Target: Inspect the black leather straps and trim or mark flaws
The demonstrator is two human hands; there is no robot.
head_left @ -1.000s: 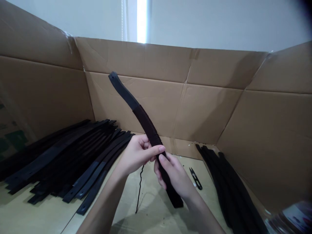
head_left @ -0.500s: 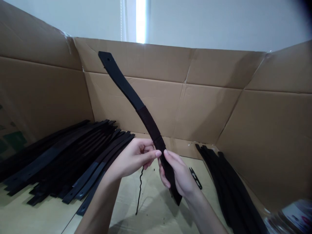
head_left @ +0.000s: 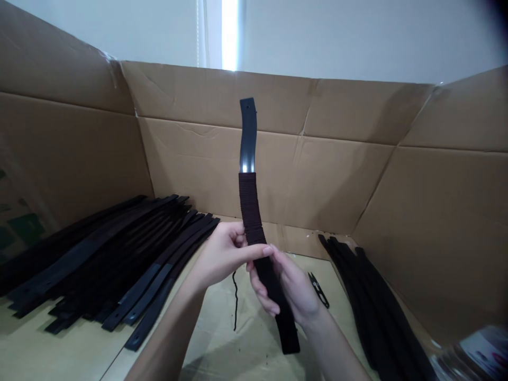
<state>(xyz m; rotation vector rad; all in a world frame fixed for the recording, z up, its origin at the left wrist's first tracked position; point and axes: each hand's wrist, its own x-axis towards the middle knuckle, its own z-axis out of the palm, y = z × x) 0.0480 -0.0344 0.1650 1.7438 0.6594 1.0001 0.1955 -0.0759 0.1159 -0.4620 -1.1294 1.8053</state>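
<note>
Cardboard walls (head_left: pixel 341 159) box in the bench, with black strips piled at left (head_left: pixel 103 264) and right (head_left: pixel 377 301). One cord-wrapped strip (head_left: pixel 251 211) is held nearly upright mid-frame, pinched by the left hand (head_left: pixel 226 254) and gripped lower by the right hand (head_left: pixel 291 288). Thread snips (head_left: pixel 318 290) are lying nearby.

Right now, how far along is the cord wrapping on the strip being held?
Dark cord covers the mid-section of the upright black flat strip. Both hands, left hand and right hand, grip it at the wrap's lower edge; a loose cord tail hangs. Top and bottom ends remain bare.
</note>
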